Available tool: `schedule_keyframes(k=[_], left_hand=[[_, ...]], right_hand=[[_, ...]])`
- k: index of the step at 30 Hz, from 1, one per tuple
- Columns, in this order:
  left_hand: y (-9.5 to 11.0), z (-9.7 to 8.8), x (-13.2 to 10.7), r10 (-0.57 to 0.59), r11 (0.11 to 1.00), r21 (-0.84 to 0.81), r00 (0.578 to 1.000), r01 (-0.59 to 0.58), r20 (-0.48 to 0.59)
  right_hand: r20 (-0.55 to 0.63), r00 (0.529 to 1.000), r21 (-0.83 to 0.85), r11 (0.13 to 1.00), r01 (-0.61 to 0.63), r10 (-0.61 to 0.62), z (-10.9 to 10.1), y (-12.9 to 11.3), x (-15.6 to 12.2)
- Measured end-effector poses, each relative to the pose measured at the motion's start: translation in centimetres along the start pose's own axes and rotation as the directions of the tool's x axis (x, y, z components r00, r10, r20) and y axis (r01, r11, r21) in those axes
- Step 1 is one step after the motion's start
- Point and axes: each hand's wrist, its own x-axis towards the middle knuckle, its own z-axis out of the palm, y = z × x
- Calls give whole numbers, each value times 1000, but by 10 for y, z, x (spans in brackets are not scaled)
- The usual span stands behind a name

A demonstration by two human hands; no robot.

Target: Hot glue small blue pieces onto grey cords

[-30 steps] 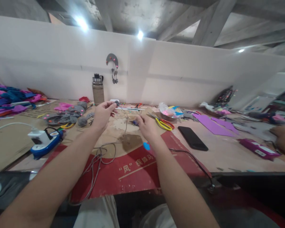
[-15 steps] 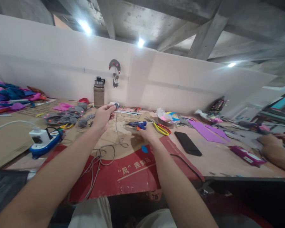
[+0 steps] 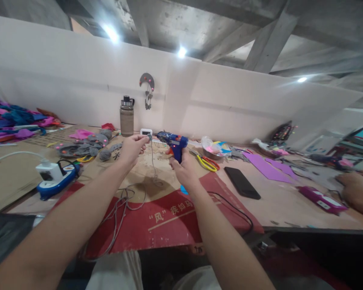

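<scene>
Cardboard (image 3: 172,233) lies beneath the glue gun (image 3: 176,143), beams (image 3: 268,44) overhead.

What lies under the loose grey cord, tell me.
Under the grey cord lies cardboard, part red, part brown; the left forearm covers some of it, and what is there cannot be seen.

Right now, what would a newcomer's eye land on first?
Probably the blue glue gun in the right hand, near the middle of the view. Left of it, the left hand pinches gray cord. Above and behind, a pink-dotted gray crescent ornament hangs on the white wall.
</scene>
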Motion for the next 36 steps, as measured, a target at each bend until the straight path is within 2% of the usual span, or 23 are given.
schedule_keyframes(k=[4,10,36], left_hand=[[0,1,0,1,1000,14,1000,-1,-1],[1,3,-3,17,999,37,1000,-17,-6],[1,4,-4,73,988,135,997,-74,16]], right_hand=[[1,997,-107,992,72,-72,0,-3,0],[12,998,-155,986,62,-61,1,-4,-1],[-27,994,-156,983,101,-107,7,1,-2]])
